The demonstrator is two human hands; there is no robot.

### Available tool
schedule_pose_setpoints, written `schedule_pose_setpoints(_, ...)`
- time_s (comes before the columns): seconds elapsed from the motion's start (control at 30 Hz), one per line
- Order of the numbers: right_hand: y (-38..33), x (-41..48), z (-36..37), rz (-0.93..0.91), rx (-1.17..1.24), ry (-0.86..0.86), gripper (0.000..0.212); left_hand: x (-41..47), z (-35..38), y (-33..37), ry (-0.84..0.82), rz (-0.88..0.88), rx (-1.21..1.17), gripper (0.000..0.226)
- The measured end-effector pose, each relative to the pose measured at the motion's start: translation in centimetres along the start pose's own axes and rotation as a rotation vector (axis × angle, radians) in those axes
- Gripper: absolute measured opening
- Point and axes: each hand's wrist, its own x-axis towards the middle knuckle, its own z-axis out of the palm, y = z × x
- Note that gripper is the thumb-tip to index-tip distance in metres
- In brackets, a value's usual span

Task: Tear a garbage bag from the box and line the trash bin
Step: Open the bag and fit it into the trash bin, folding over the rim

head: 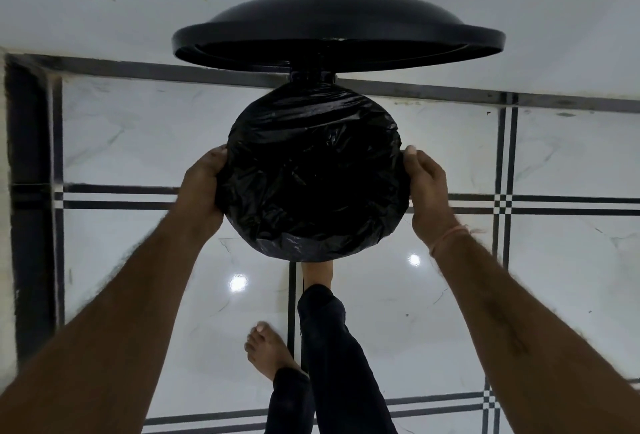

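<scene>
Bag (313,170): I saw glossy, crinkled black plastic stretched over the round mouth of the bin, folded down over its rim all round, sagging dark in the middle.
Bin: under the bag, on the tiled floor (433,312) by the wall.
Lid (337,34): black, tipped up behind the bin.
Left hand (202,188): I had it curled on the bag's left edge.
Right hand (427,191): curled on the right edge.
Foot (318,272): at the bin's near base.
</scene>
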Motion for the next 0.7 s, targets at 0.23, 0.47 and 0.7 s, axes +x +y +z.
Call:
schedule_pose_setpoints(0.23, 0.8, -0.7, -0.9, 0.095, 0.221, 0.018, 0.02, 0.1, 0.2, -0.7, 0.128, 0.002, -0.032, 0.027)
schedule_pose_setpoints(0.47, 1.5, -2.1, -1.7, -0.054, 0.039, 0.146, 0.005, -3.2, 0.1, -2.9, 0.176, 0.317, 0.179, 0.028)
schedule_pose_setpoints(0.7, 2.7, -2.7, -0.8, 0.006, 0.051, 0.241, 0.016, -3.3, 0.5, -4.0, 0.477, 0.195, -0.008, 0.013)
